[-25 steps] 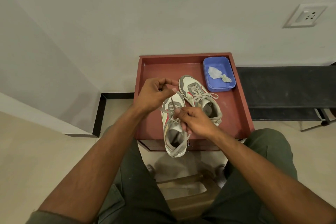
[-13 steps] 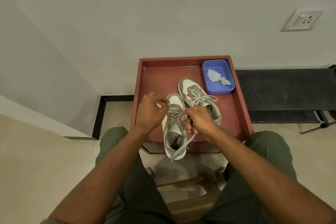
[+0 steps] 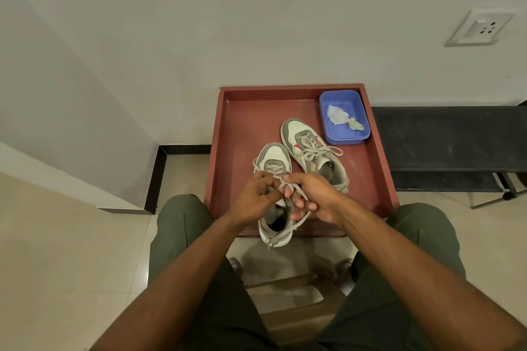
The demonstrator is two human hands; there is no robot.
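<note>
1. A seated person in dark green trousers works the lace of a grey-and-white sneaker, which sits on the near edge of a red tray-topped table. Its toe points away and its heel overhangs the near rim.
2. The left hand hovers over the sneaker's tongue. Its fingers are curled in and pinch one strand of the lace.
3. The right hand, just beside the left, pinches the other strand between thumb and forefinger. The remaining fingers are loosely bent, and the lace runs across them.
4. A loose end of the lace trails down past the heel of the sneaker.
5. The second sneaker of the pair lies just right of and beyond the first. It is angled to the left and its lace is tied in a bow.
6. A blue plastic tub stands in the table's far right corner, near the second sneaker's toe, and holds a crumpled white cloth.
7. A black bench runs off to the right of the table, against a white wall with a socket high on the right.
</note>
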